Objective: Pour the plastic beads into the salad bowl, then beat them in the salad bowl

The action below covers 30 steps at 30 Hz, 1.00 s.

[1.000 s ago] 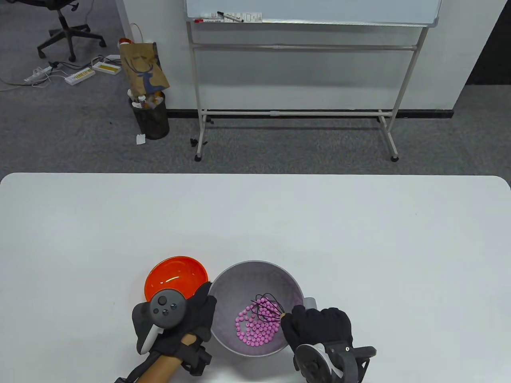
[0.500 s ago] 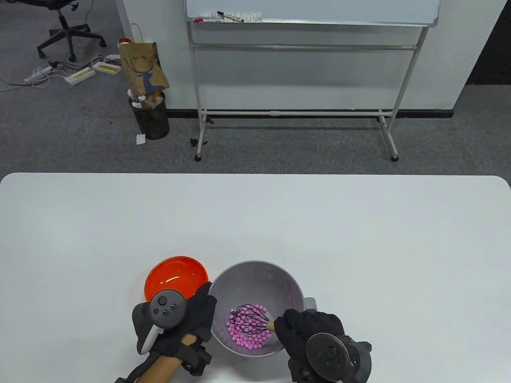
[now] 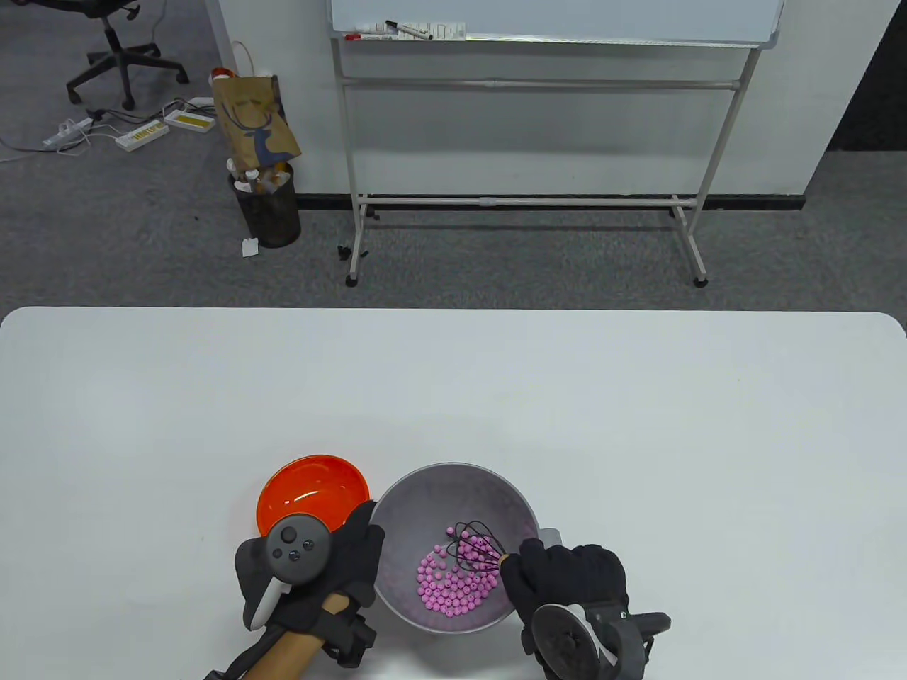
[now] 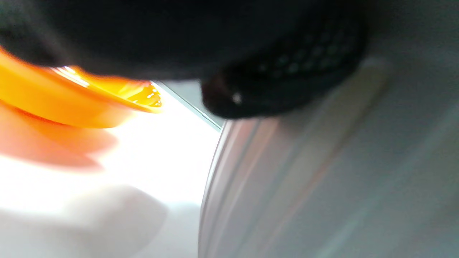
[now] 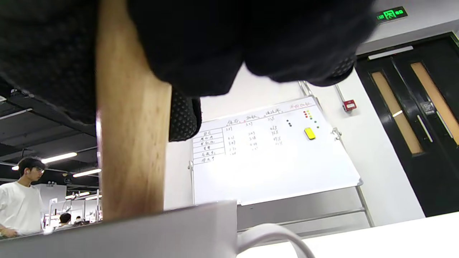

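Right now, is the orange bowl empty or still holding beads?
Empty: the orange bowl shows only bare glossy interior; the pink beads lie in the salad bowl.

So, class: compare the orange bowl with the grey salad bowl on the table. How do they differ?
The orange bowl is smaller and glossy; the grey salad bowl is larger and matt. The orange bowl holds nothing, the salad bowl holds pink beads and a whisk. Both are round, upright and side by side.

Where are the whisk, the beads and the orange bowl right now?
whisk (image 3: 476, 549): table view, on the dark wire head inside the grey bowl.
beads (image 3: 446, 588): table view, on the pink heap at the bowl's bottom.
orange bowl (image 3: 312, 489): table view, on its empty inside.
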Each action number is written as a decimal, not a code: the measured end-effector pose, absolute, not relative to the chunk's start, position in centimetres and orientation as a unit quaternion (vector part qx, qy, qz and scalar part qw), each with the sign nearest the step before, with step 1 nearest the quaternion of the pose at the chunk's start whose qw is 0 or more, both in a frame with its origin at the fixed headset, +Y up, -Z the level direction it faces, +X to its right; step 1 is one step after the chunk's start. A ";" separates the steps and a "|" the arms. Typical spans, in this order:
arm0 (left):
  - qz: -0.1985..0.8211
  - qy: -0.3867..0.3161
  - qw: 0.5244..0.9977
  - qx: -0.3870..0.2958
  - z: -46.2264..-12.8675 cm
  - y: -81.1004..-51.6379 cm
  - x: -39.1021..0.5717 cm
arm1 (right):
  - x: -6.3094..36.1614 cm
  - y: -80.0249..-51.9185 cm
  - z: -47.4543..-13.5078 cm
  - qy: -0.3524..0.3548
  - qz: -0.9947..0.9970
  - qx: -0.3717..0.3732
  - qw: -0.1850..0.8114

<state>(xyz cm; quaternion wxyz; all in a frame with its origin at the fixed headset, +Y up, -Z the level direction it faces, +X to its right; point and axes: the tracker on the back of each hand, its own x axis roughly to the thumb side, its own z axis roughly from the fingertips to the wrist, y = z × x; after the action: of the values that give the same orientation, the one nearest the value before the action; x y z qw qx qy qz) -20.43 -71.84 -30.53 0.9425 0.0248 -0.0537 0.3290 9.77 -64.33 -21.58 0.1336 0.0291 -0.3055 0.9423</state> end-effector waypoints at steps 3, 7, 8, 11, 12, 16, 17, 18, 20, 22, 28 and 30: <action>0.329 -0.054 0.942 0.025 -30.5 -71.8 -20.4 | 9.5 -63.7 -21.0 -0.293 0.947 0.042 0.126; 0.329 -0.055 0.943 0.025 -30.5 -71.8 -20.5 | 9.5 -63.4 -21.1 -0.253 0.950 0.055 0.175; 0.329 -0.055 0.943 0.025 -30.5 -71.8 -20.5 | 9.6 -63.5 -21.1 -0.248 0.950 0.055 0.183; 0.329 -0.055 0.942 0.025 -30.5 -71.8 -20.5 | 10.0 -64.1 -21.8 -0.210 0.946 0.050 0.241; 0.329 -0.055 0.942 0.025 -30.5 -71.8 -20.5 | 10.0 -64.5 -22.1 -0.199 0.944 0.047 0.259; 0.330 -0.056 0.942 0.025 -30.5 -71.8 -20.5 | 9.8 -65.5 -22.6 -0.228 0.939 0.031 0.256; 0.330 -0.056 0.942 0.025 -30.5 -71.8 -20.5 | 9.8 -65.6 -22.7 -0.230 0.940 0.032 0.252; 0.329 -0.056 0.942 0.026 -30.5 -71.8 -20.5 | 9.7 -65.7 -22.8 -0.239 0.939 0.031 0.246; 0.328 -0.056 0.943 0.026 -30.5 -71.8 -20.4 | 9.5 -65.7 -22.8 -0.254 0.941 0.032 0.222; 0.328 -0.056 0.943 0.026 -30.5 -71.8 -20.4 | 9.5 -65.6 -22.8 -0.265 0.941 0.032 0.206; 0.328 -0.055 0.943 0.026 -30.5 -71.9 -20.4 | 10.3 -65.1 -22.5 -0.283 0.943 0.015 0.173; 0.329 -0.054 0.942 0.026 -30.5 -71.9 -20.4 | 10.5 -64.8 -22.3 -0.285 0.944 0.014 0.166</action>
<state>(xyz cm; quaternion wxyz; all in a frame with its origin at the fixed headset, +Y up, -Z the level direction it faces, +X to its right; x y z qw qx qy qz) -20.41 -71.86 -30.52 0.9425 0.0259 -0.0545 0.3288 10.51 -64.78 -22.30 0.1664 0.0140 -0.2846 0.9440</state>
